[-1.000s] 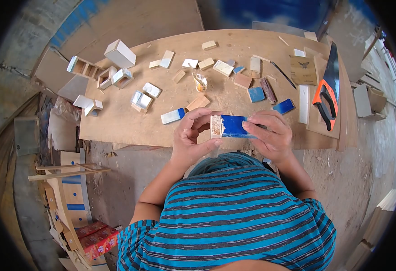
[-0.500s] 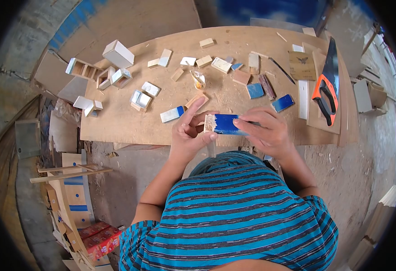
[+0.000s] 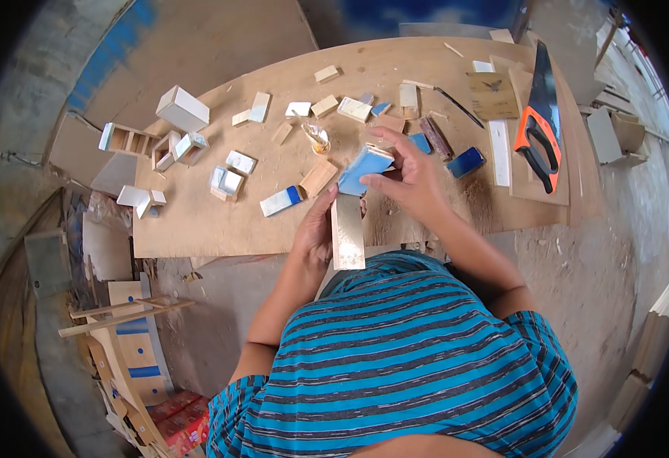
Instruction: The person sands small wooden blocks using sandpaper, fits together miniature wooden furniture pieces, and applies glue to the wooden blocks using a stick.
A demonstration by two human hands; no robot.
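Observation:
My left hand (image 3: 317, 231) is closed around a pale wooden block (image 3: 348, 240), which hangs with its lower end towards my shirt. Just above it, my right hand (image 3: 407, 177) pinches a blue-faced wooden piece (image 3: 361, 174) between thumb and fingers. The blue piece meets the upper end of the pale block; I cannot tell whether the two are joined. Close to my left hand on the table lie a bare wooden block (image 3: 318, 178) and a white block with a blue end (image 3: 281, 201). Behind my hands stands a small cup (image 3: 318, 143) with a stick in it.
The plywood table (image 3: 220, 221) carries several loose wood offcuts and a white box-shaped piece (image 3: 183, 109) at left. On the right lie a handsaw with an orange handle (image 3: 539, 149), a dark pencil-like stick (image 3: 459, 107), sandpaper (image 3: 493, 95) and a blue block (image 3: 466, 162).
The blue-faced block was held level between both hands. Now a pale block points down from my left hand, and my right hand has risen with a blue-faced piece. The view has shifted slightly.

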